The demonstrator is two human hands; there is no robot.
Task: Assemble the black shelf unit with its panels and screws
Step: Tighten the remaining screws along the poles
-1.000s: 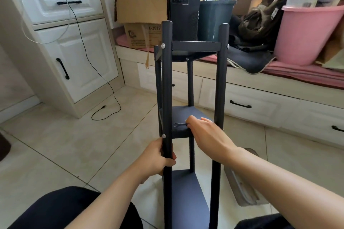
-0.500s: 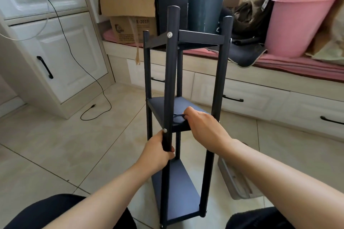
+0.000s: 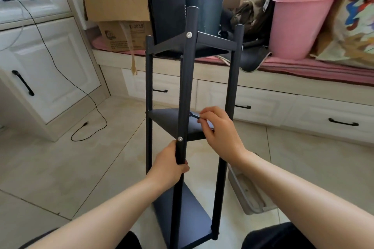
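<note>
The black shelf unit [image 3: 230, 91] stands upright on the tile floor in front of me, with three panels between round posts. Silver screw heads [image 3: 189, 35] show on the near post at the top and middle panels. My left hand [image 3: 170, 164] grips the near post just below the middle panel [image 3: 164, 118]. My right hand [image 3: 217, 129] hovers over that panel and pinches a small metal wrench [image 3: 194, 115] between thumb and fingers, its tip beside the near post.
A grey tray [image 3: 245, 196] lies on the floor to the right of the unit. Behind it runs a window bench with drawers, carrying cardboard boxes [image 3: 117, 0], a dark bin and a pink bucket [image 3: 299, 26]. A white cabinet and a black cable [image 3: 89, 133] are at left.
The shelf unit has turned, so the near post now faces me more and the panels show at an angle. My right hand lifted the wrench off the middle panel.
</note>
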